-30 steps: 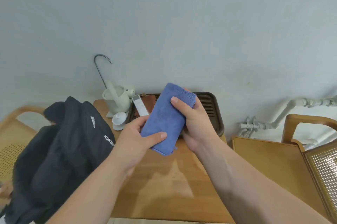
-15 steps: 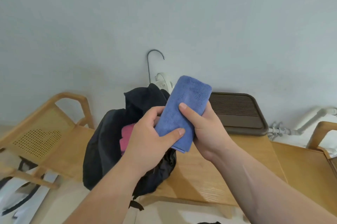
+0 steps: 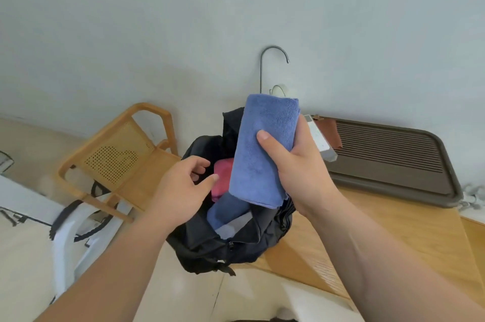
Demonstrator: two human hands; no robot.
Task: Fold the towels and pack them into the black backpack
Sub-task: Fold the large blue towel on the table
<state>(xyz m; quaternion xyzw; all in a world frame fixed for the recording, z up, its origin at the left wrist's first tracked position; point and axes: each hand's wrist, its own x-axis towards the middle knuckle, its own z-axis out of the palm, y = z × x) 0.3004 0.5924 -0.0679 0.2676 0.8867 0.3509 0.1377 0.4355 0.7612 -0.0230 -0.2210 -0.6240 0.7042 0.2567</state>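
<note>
Two hands are in view, both mine. My right hand (image 3: 299,172) grips a folded blue towel (image 3: 262,153), thumb across its front and fingers wrapped behind, and holds it upright over the open mouth of the black backpack (image 3: 236,245). My left hand (image 3: 181,190) is at the left rim of that opening, fingers loosely spread and holding nothing; whether it touches the fabric I cannot tell. Inside the backpack lie a pink towel (image 3: 223,174) and a second blue towel (image 3: 225,209), side by side. The backpack sits at the left edge of the wooden table (image 3: 393,230). A brown slatted tray (image 3: 388,161) rests on the table by the wall. A wooden chair (image 3: 118,161) stands left of the backpack.
</note>
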